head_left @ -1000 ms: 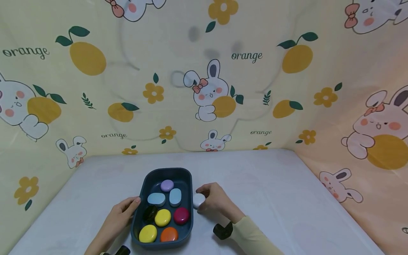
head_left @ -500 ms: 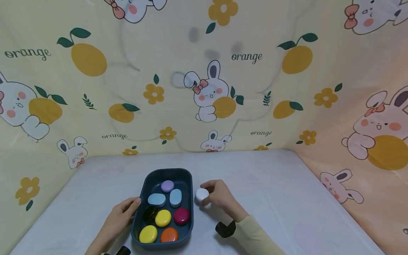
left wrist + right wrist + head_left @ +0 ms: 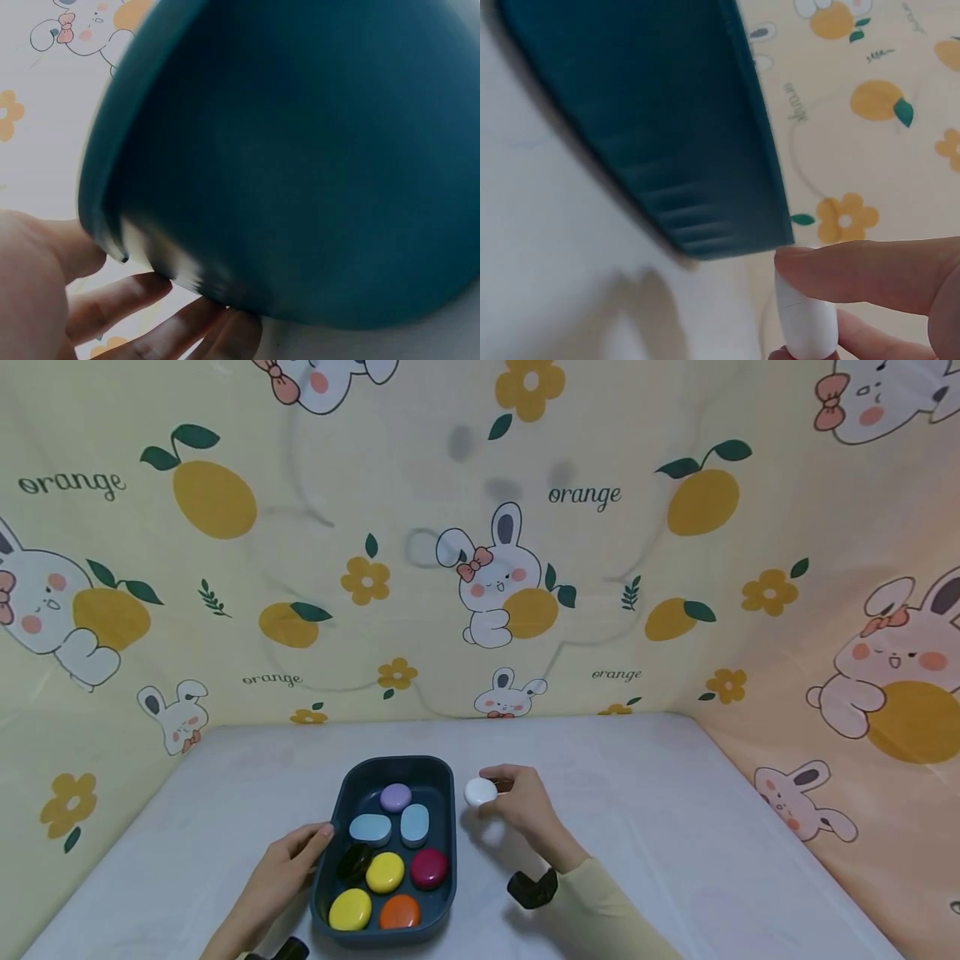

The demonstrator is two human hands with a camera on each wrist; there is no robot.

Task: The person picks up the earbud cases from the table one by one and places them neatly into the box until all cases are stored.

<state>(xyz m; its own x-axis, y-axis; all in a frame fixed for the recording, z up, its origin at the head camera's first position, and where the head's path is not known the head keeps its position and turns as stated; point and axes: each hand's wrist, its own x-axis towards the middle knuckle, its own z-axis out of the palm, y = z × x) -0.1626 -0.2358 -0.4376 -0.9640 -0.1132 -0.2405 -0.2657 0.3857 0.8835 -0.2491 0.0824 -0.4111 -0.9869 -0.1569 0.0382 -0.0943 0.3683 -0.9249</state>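
My right hand (image 3: 525, 802) pinches a smooth white rounded disc (image 3: 480, 792) between thumb and fingers, just right of the tray's far half. The right wrist view shows the white disc (image 3: 806, 319) edge-on, with a fine line across it and the thumb on its top. My left hand (image 3: 288, 860) holds the dark blue tray (image 3: 454, 827) by its left side. In the left wrist view, the thumb is at the tray's rim and the fingers (image 3: 124, 300) lie along its outer wall.
Inside the tray lie several smooth pieces: a purple one (image 3: 396, 797), light blue ovals (image 3: 415, 825), a black one (image 3: 355, 862), yellow ones (image 3: 386, 872), a dark red one (image 3: 428, 868) and an orange one (image 3: 400, 912). A printed cloth backdrop (image 3: 600, 568) rises behind the white table (image 3: 637, 827).
My right hand has moved from beside the tray's right wall, away toward the far right, carrying the white disc. The left hand and the tray have stayed in place.
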